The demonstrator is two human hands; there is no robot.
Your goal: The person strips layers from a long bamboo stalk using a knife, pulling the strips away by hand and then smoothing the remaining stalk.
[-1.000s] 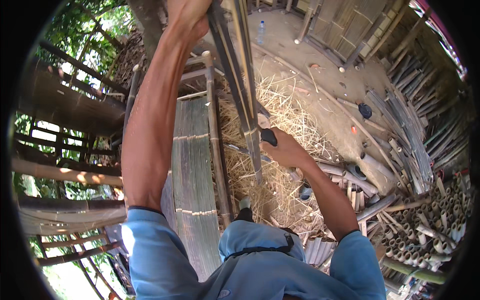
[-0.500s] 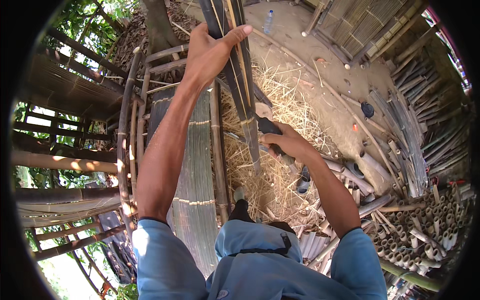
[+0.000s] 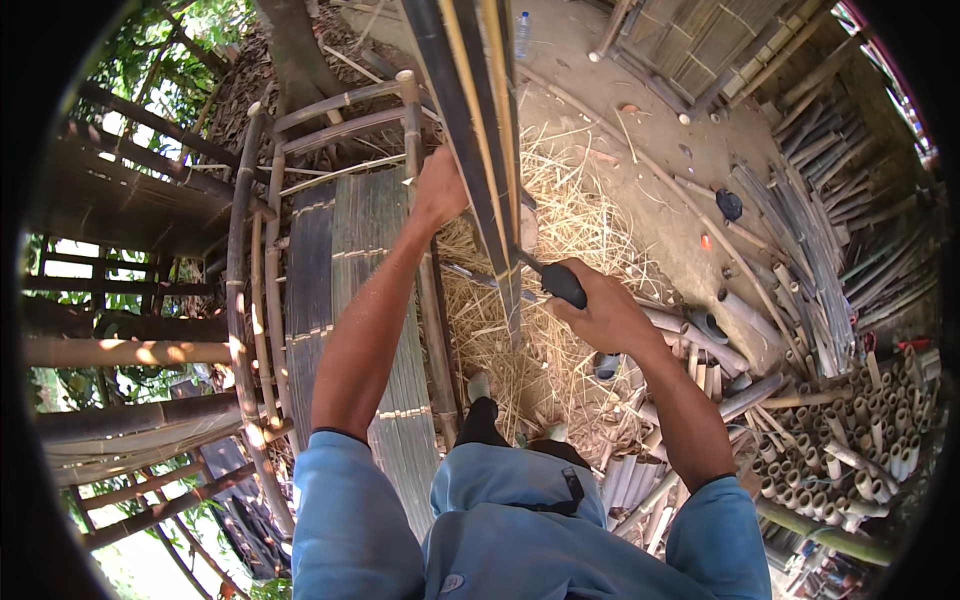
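Note:
A long, dark bamboo pole (image 3: pixel 482 165), split lengthwise with pale cut edges, runs from the top edge of the view down to a point above the straw. My left hand (image 3: pixel 440 188) is closed on its left side, with the fingertips hidden behind it. My right hand (image 3: pixel 610 310) grips the dark, rounded handle (image 3: pixel 565 286) of a knife near the pole's lower end. Its short visible blade part (image 3: pixel 530 262) meets the bamboo; the remainder is hidden there. Below lies a heap of pale shavings (image 3: pixel 570 215).
A bamboo-slat bench (image 3: pixel 385 300) with a frame stands at my left. A long pole (image 3: pixel 655 180) crosses the ground on the right, near stacked bamboo strips (image 3: pixel 805 265) and many cut bamboo tubes (image 3: pixel 850 435). A plastic bottle (image 3: pixel 522 35) stands at the far side.
My left hand has moved down the pole, toward me, its thumb now hidden. My right hand has turned with the knife handle and shifted slightly right. The pole stands steeper.

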